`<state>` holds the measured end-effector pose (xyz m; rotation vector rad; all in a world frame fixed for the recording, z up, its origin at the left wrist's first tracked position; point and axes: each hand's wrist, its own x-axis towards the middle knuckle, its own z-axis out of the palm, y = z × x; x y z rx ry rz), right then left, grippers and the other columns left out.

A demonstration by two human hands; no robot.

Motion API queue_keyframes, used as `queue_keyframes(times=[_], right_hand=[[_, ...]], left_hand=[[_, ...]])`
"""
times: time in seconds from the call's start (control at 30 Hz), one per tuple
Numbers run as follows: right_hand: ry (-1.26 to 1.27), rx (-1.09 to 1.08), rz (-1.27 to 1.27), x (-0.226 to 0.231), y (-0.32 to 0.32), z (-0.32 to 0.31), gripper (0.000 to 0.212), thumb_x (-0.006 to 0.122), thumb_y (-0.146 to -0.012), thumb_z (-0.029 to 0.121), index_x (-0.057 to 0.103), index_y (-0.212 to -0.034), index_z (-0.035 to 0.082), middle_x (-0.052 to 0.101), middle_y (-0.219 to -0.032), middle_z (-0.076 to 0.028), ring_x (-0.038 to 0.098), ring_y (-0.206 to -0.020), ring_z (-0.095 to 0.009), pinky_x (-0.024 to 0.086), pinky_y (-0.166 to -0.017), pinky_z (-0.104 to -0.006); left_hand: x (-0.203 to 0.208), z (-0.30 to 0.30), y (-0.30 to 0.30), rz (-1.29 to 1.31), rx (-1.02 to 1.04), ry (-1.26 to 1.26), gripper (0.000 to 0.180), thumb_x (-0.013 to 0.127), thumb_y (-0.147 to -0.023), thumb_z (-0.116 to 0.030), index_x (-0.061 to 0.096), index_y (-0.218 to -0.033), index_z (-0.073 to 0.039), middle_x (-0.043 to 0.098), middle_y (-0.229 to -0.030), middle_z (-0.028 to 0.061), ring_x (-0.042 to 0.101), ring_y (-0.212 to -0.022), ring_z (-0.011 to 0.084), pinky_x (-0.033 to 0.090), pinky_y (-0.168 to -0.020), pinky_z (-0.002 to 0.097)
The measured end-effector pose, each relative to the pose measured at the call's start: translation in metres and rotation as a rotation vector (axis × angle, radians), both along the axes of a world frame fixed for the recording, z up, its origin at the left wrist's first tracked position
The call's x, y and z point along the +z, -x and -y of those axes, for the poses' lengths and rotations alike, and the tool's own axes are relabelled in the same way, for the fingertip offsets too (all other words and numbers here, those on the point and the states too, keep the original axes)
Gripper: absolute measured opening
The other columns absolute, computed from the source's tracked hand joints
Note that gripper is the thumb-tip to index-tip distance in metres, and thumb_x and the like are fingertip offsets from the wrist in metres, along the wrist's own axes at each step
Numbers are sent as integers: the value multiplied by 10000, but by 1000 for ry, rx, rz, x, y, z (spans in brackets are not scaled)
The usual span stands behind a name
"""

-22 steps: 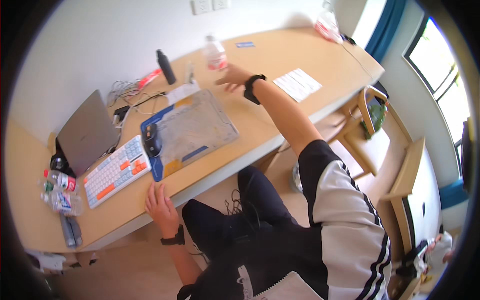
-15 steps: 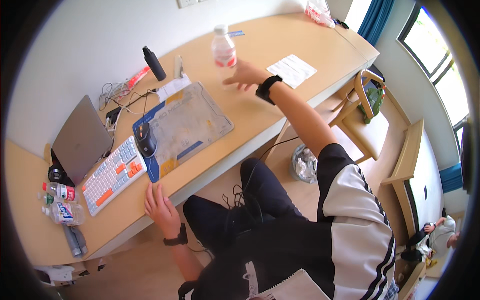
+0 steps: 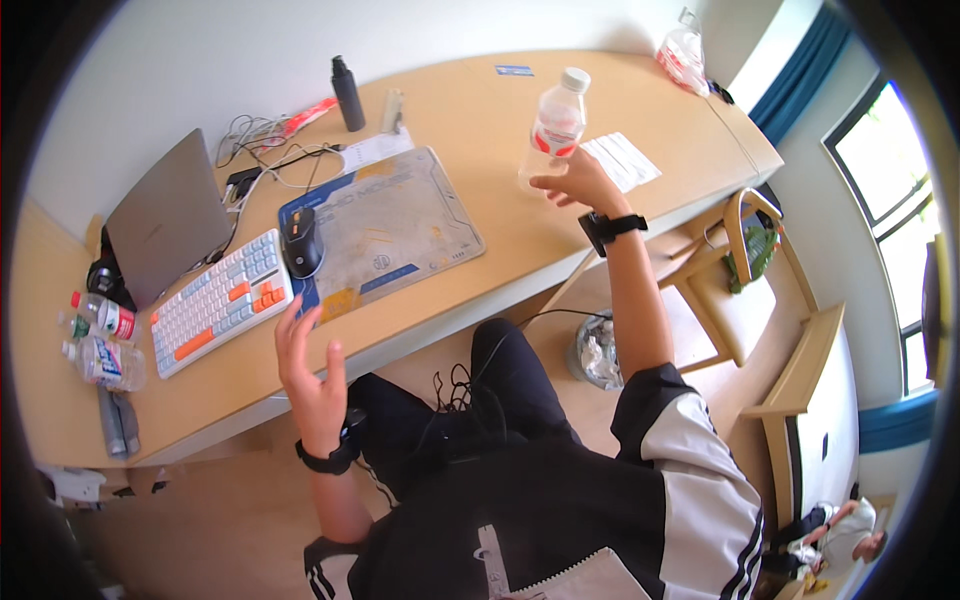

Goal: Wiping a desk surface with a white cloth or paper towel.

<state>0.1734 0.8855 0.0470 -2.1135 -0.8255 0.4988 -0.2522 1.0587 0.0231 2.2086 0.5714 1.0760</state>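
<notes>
A clear plastic bottle (image 3: 557, 125) with a white cap and a red-and-white label leans slightly right above the far right part of the desk. My right hand (image 3: 585, 182) grips its lower part from the right, fingers curled across the front. Whether the bottle's base touches the desk, I cannot tell. A white paper sheet (image 3: 625, 162) lies just beyond this hand. My left hand (image 3: 312, 380) is raised at the desk's front edge, empty, with its fingers apart. Nearest to it are the white, blue and orange keyboard (image 3: 222, 305) and the mouse pad (image 3: 395, 230).
A black mouse (image 3: 302, 243) rests on the pad. Left stand a laptop (image 3: 170, 220) and two lying bottles (image 3: 110, 365). Behind are cables and a black bottle (image 3: 347, 95). A plastic bag (image 3: 683, 62) sits far right. Below are a waste bin (image 3: 597, 350) and a chair (image 3: 715, 300).
My right hand has carried the bottle to the right, toward the paper sheet. My left hand has lifted from the desk edge and spread its fingers. The whole view has shifted somewhat.
</notes>
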Motion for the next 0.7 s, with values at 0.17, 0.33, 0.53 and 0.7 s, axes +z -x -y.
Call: queue_keyframes(times=[0.17,0.33,0.53,0.7], right_hand=[[-70,153,-57,-1,58,-30,749,854,-754,230,484,-1375,34,641,-1156,-130,694,-698,-165,554,-553,-288],[-78,76,-15,-1,47,-18,723,858,-755,249,496,-1341,28,630,-1176,-121,694,-710,-156,525,-516,-279],[-92,-74,59,-12,51,11,743,862,-749,281,497,-1346,31,662,-1182,-152,718,-811,-225,567,-623,-335],[-121,85,96,-17,106,15,771,863,-739,306,510,-1351,-5,692,-1171,-185,687,-965,-335,531,-853,-398]], left_hand=[[51,3,-64,12,-256,-128,382,658,-886,-148,629,-1248,-30,523,-1442,180,503,-1328,341,353,-1131,427],[27,-28,-178,-112,-574,209,435,708,-887,-235,625,-1268,-40,585,-1331,199,531,-1298,321,406,-1090,409],[-31,-28,-208,-301,-454,4,481,710,-879,-364,642,-1226,-38,625,-1260,182,598,-1172,328,437,-1027,450],[-13,20,-160,-463,-511,125,533,722,-863,-405,627,-1272,-77,585,-1342,142,514,-1299,301,270,-1075,685]])
